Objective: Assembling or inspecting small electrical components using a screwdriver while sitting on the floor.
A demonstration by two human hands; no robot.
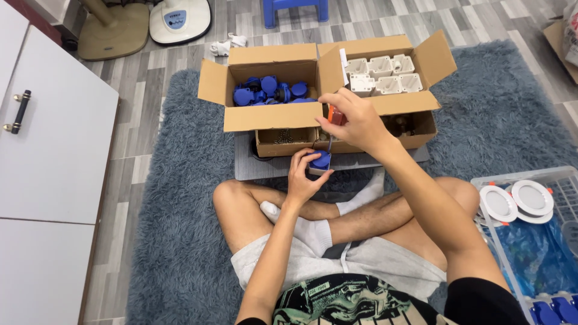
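Note:
I sit cross-legged on a blue-grey shaggy rug [180, 198]. My left hand [304, 177] grips a blue round socket part [320, 160] over a grey board [253, 165] in front of my legs. My right hand [352, 117] holds an orange-handled screwdriver [335, 115] upright, its shaft pointing down onto the blue part. Behind my hands stand two open cardboard boxes: the left box [271, 117] holds several blue parts [268, 90], the right box [415, 123] holds white square housings [385, 75].
A white cabinet [54, 150] with a dark handle stands at the left. A clear plastic crate [542, 241] at the right holds round white lamps and blue items. A small cardboard tray [286, 141] sits under the left box. A blue stool [295, 11] stands on the floor beyond.

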